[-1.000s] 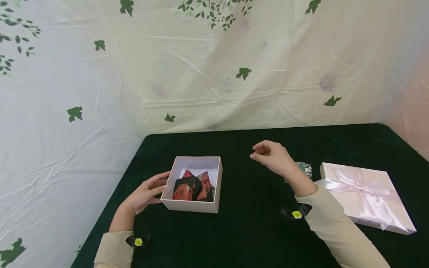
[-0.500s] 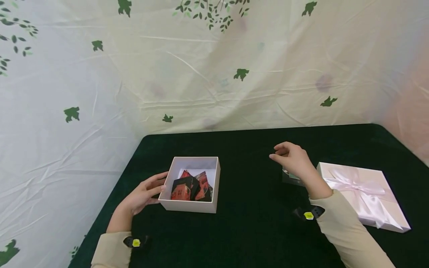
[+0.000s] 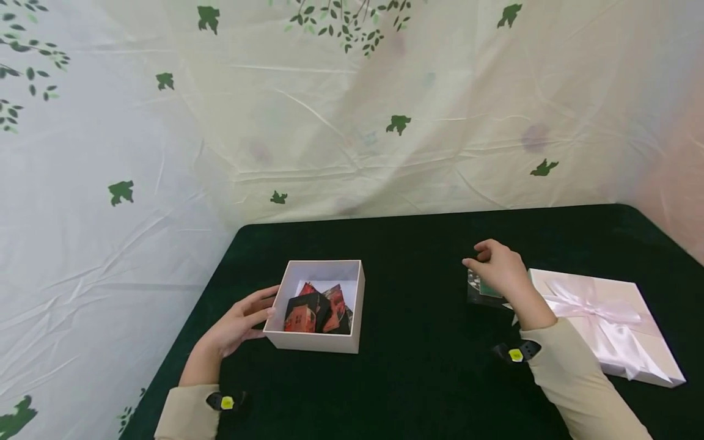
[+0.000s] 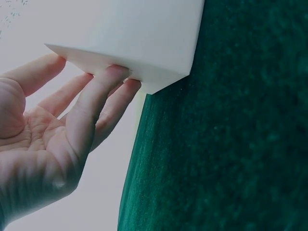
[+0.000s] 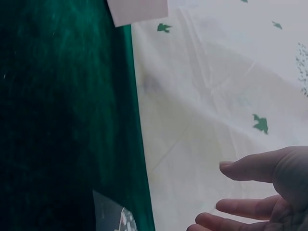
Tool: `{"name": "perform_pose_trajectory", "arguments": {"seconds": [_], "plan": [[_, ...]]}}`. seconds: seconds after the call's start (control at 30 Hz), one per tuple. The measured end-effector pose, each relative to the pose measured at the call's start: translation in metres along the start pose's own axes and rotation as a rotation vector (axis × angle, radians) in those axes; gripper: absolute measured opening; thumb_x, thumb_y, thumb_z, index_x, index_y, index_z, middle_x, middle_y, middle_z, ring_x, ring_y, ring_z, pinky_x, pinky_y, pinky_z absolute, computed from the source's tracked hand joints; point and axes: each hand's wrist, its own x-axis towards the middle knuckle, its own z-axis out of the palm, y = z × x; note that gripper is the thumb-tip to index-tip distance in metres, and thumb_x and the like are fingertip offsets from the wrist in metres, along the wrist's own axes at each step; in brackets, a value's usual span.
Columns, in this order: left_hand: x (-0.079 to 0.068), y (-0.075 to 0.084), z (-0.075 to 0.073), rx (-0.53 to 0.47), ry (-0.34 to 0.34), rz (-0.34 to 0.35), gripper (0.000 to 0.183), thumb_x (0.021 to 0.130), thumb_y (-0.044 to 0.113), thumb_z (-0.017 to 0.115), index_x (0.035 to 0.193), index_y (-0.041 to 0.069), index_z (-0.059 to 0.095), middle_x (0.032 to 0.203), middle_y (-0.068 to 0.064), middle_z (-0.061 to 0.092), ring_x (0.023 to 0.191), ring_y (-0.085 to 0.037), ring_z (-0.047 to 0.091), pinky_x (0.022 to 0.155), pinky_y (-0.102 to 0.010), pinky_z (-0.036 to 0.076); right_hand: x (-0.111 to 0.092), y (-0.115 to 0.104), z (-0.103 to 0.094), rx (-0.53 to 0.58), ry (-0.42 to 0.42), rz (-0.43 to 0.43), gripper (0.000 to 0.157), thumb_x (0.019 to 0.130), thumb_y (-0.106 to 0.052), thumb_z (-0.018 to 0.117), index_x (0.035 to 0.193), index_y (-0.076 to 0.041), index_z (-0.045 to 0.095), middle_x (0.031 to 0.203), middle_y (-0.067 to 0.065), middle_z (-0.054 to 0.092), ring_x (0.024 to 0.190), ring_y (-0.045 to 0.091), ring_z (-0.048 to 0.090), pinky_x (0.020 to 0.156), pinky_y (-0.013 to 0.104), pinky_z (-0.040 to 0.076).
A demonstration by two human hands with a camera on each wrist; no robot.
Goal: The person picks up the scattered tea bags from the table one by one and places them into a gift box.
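A pale pink open box (image 3: 313, 340) stands on the dark green cloth, in the head view left of centre. Several dark cards with red pictures (image 3: 300, 316) lie loosely overlapped inside it. My left hand (image 3: 238, 326) touches the box's left side, its fingertips (image 4: 118, 72) against the pale wall in the left wrist view. My right hand (image 3: 502, 269) hovers over a small dark stack with a patterned, greenish top (image 3: 480, 294). Its thumb and fingers are apart in the right wrist view and hold nothing. The hand hides part of the stack.
A pale pink lid (image 3: 566, 284) with a satin ribbon bow (image 3: 596, 311) lies at the right, near the right forearm. Behind the table (image 3: 407, 342) hangs a white curtain (image 3: 330, 134) with green leaf prints.
My right hand has moved right and slightly nearer, from beside the dark stack to over it. The left hand and the box stay in place.
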Motion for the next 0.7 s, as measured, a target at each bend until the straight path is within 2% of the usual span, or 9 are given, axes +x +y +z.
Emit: {"name": "perform_pose_trajectory", "arguments": {"seconds": [0.33, 0.53, 0.7], "plan": [[0.001, -0.003, 0.000, 0.000, 0.001, 0.005, 0.060, 0.096, 0.028, 0.055, 0.149, 0.015, 0.029, 0.151, -0.022, 0.030, 0.133, -0.044, 0.034, 0.098, -0.058, 0.043, 0.007, 0.013, -0.001, -0.061, -0.086, 0.113, 0.064, 0.095, -0.034, 0.054, 0.134, 0.012, 0.036, 0.129, 0.038, 0.042, 0.112, 0.048, 0.047, 0.087, 0.056, 0.048], [0.002, -0.004, 0.000, -0.001, 0.006, -0.003, 0.060, 0.096, 0.027, 0.055, 0.149, 0.015, 0.029, 0.150, -0.022, 0.030, 0.133, -0.044, 0.034, 0.098, -0.057, 0.043, 0.009, 0.022, 0.001, -0.086, -0.115, 0.172, 0.073, 0.093, -0.036, 0.054, 0.136, 0.017, 0.028, 0.128, 0.041, 0.038, 0.105, 0.046, 0.047, 0.086, 0.055, 0.049], [0.002, -0.004, 0.000, 0.002, 0.013, -0.008, 0.061, 0.096, 0.028, 0.056, 0.149, 0.016, 0.029, 0.151, -0.021, 0.030, 0.133, -0.044, 0.035, 0.098, -0.058, 0.043, 0.012, 0.027, 0.003, -0.102, -0.138, 0.203, 0.076, 0.092, -0.037, 0.055, 0.134, 0.019, 0.027, 0.120, 0.040, 0.041, 0.098, 0.044, 0.049, 0.081, 0.053, 0.050]]}}
